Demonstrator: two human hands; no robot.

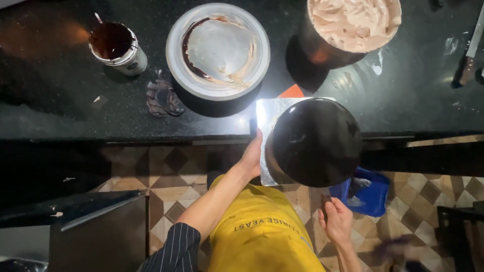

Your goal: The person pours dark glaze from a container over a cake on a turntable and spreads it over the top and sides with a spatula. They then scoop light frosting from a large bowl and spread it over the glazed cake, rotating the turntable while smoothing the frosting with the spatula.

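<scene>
Glossy dark icing covered the round cake [313, 142], which sat on a silver board [263, 117] half off the counter [75, 121]. The left hand [251, 158] clamped the board's near edge, thumb seemingly on top. The right hand [337, 220] hung loose and apart below; it would do better flat under the board's overhang.

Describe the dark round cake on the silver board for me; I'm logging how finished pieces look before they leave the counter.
The cake is a tall round one, coated all over in a smooth, glossy, near-black glaze that catches highlights. It stands upright on a square silver board, overhanging the edge of the black counter. The left hand grips the board's near-left edge; the right hand hangs below, apart from it. No decoration shows on top.
</scene>
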